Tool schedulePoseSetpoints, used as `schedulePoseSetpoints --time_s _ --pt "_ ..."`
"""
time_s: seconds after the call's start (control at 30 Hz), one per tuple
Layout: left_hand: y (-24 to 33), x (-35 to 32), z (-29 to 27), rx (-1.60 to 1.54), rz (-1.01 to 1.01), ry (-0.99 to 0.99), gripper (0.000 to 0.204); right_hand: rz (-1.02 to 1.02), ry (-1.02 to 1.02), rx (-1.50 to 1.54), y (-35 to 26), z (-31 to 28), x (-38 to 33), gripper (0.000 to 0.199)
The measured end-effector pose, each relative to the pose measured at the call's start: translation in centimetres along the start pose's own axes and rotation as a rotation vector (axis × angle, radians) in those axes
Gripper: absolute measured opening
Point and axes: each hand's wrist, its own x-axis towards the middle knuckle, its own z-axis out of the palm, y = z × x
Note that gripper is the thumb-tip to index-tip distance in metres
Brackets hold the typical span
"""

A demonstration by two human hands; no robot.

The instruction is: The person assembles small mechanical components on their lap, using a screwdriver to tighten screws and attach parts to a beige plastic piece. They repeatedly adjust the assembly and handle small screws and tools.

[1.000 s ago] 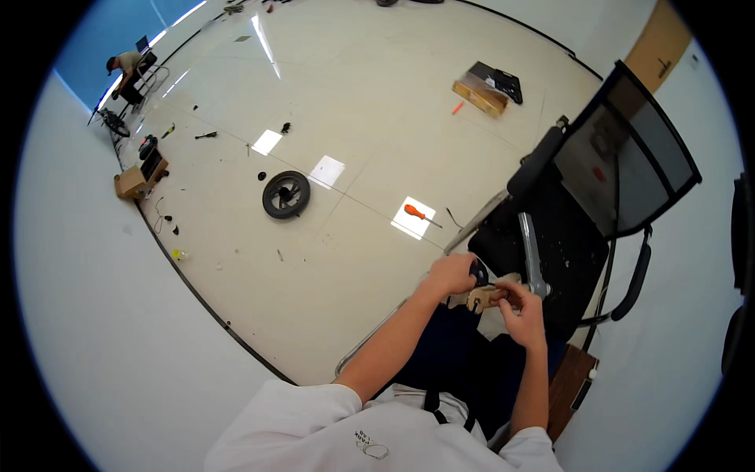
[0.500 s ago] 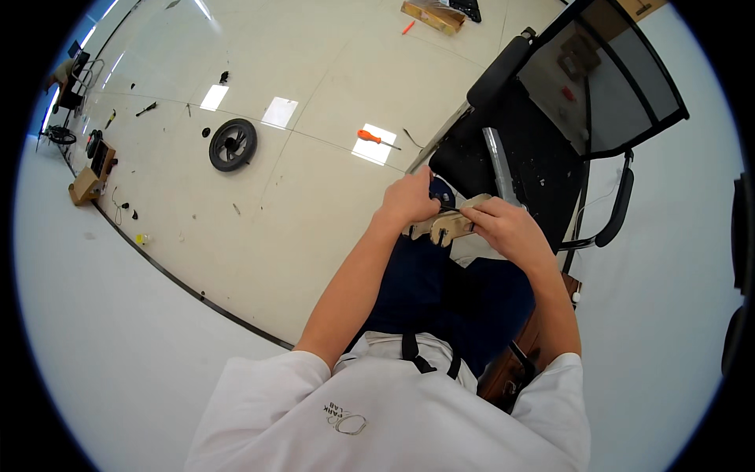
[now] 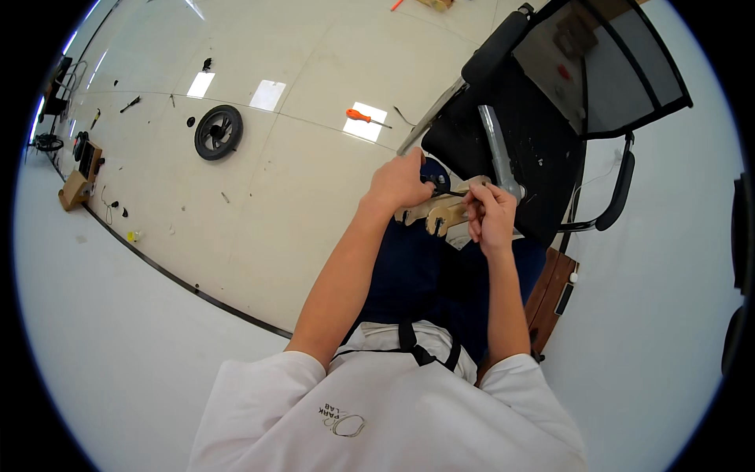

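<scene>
Above my lap a tan forked metal-looking part (image 3: 445,218), with slotted rounded ends, lies across my knees near the chair seat. My left hand (image 3: 399,185) is closed at its far left end, gripping a dark part whose kind I cannot make out. From there a thin black strand, like a cable (image 3: 451,191), runs to my right hand (image 3: 494,214). The right fingers are bent and pinched together at the strand's end, beside the tan part; the fingertips partly hide what they hold.
A black mesh office chair (image 3: 543,149) stands ahead to the right, with a grey metal tube (image 3: 495,141) on its seat. On the tiled floor lie an orange-handled screwdriver (image 3: 359,116), a black spoked wheel (image 3: 219,132) and an open cardboard box (image 3: 75,189). A brown wooden box (image 3: 550,295) sits right.
My right hand has drawn back and turned more upright, its forearm swinging inward. The left hand stays at the far end of the tan part. The whole view has shifted slightly.
</scene>
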Motion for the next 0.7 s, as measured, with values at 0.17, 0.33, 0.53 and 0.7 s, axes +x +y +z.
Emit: schedulePoseSetpoints --time_s 0.17,0.33,0.53,0.7 --pt "0.2 -0.1 0.0 -0.006 -0.001 0.009 0.048 0.118 0.025 0.336 0.6 0.3 -0.8 0.032" --pt "0.3 0.2 0.1 -0.008 0.024 -0.004 0.048 0.181 0.084 0.469 0.6 0.7 -1.4 0.028" --pt "0.1 0.0 -0.2 -0.003 0.022 -0.015 0.046 0.112 0.041 0.287 0.7 1.3 -1.7 0.034" --pt "-0.1 0.4 0.6 0.006 0.021 -0.008 0.044 -0.565 -0.067 -0.742 5.6 -4.3 0.9 0.025"
